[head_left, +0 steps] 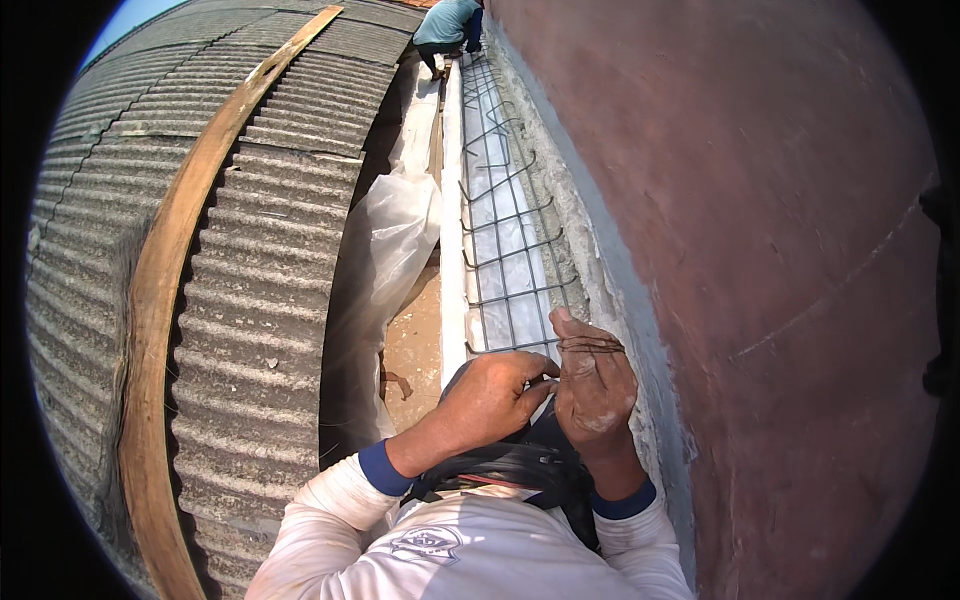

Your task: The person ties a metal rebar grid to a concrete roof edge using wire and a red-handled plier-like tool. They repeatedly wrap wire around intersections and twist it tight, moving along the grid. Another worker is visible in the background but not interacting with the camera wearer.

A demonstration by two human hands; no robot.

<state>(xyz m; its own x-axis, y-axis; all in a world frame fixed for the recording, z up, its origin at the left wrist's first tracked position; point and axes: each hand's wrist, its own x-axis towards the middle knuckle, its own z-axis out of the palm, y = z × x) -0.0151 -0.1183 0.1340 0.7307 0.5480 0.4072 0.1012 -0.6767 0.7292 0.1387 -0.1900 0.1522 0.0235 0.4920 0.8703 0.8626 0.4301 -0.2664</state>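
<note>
My left hand (497, 396) is closed in a pinch, its fingertips meeting my right hand in front of my waist. Whatever those fingertips grip is too small to make out. Several thin strands of dark wire (592, 343) cross my raised right hand (595, 392), whose fingers are folded around them. Pale dust coats that hand. Just beyond both hands lies a rebar mesh (505, 262) of thin dark bars with hooked ends, set over pale sheeting in a long narrow channel. My body hides the mesh's near end.
A reddish-brown wall (780, 260) rises close on the right, with rough mortar along its foot. To the left are a white board edge (452, 220), crumpled plastic sheet (400, 225), a corrugated roof (270, 260) and a long wooden plank (165, 270). Another person (447, 28) bends at the far end.
</note>
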